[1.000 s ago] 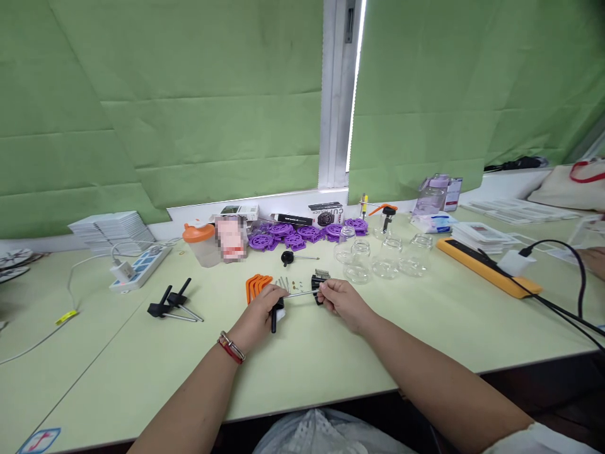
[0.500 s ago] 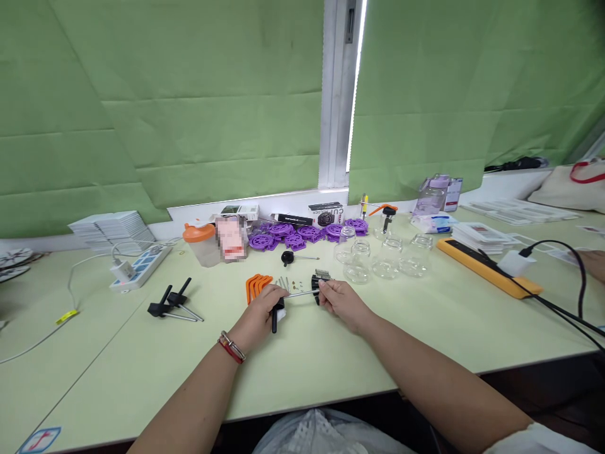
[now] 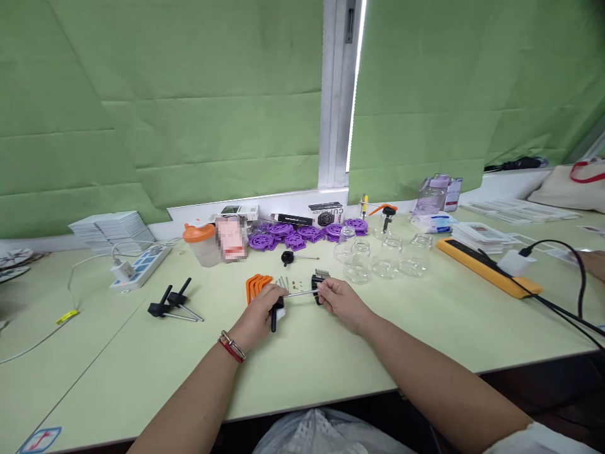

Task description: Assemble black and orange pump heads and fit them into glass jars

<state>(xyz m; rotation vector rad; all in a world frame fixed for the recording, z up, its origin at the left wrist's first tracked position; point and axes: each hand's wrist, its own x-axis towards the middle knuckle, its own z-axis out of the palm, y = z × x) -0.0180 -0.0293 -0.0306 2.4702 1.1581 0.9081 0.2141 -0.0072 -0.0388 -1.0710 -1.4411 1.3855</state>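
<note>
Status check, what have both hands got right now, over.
Left hand grips the black handle. Right hand pinches the black block; metal rod spans between. Orange brackets lie beside the left hand, glass jars behind the right.

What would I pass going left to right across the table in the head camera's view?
White power strip → black clamps → orange-lidded cup → orange brackets → left hand → right hand → glass jars → long yellow-orange bar → black cable.

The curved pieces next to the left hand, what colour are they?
Orange. The curved pieces lie stacked on the table just beyond the left hand, clearest in the head view.
</note>
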